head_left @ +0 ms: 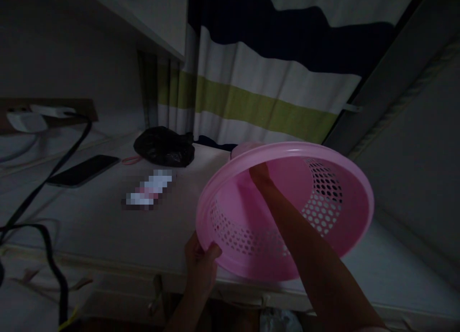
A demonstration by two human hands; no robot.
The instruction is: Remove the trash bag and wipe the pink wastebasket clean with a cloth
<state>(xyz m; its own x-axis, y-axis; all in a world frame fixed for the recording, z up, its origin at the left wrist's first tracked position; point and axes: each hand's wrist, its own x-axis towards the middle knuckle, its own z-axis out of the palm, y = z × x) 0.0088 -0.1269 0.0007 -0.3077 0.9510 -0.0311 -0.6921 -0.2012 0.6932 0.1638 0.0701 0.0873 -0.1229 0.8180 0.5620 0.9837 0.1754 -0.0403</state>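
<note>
A pink plastic laundry basket point(287, 272) with rows of round holes is tilted, its wide mouth towards me. My left hand point(201, 257) is closed on the lower left of its rim, thumb over the edge. My right arm reaches through the mouth into the basket. Deep inside, near the upper wall, is my right hand point(259, 173); the near rim covers its fingers. A pinkish shape point(246, 149) shows behind the upper rim, and I cannot make out what it is.
On the white desk point(89, 226) lie a dark phone point(84, 170), a tied black plastic bag point(164, 147) and a blurred-out bright object point(149, 189). Black cables point(53, 260) hang at left from plugs point(28, 119) in a wall strip. A striped curtain point(266, 102) hangs behind.
</note>
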